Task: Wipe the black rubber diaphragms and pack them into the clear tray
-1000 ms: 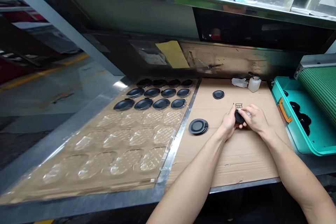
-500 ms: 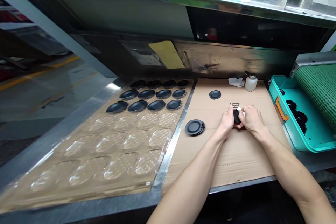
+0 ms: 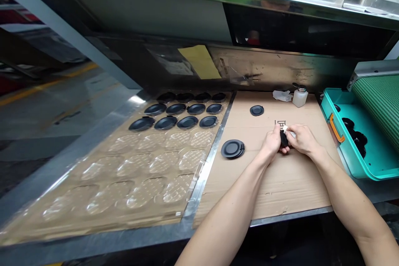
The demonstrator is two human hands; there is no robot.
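Both hands pinch a black rubber disc together.

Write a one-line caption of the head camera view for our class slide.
Left hand and right hand hold a black disc and white cloth over cardboard, beside a disc stack.

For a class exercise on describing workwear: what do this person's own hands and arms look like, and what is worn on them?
The left hand and right hand are bare, without gloves. The left forearm and right forearm are bare, with no sleeves, watch or bracelet in view.
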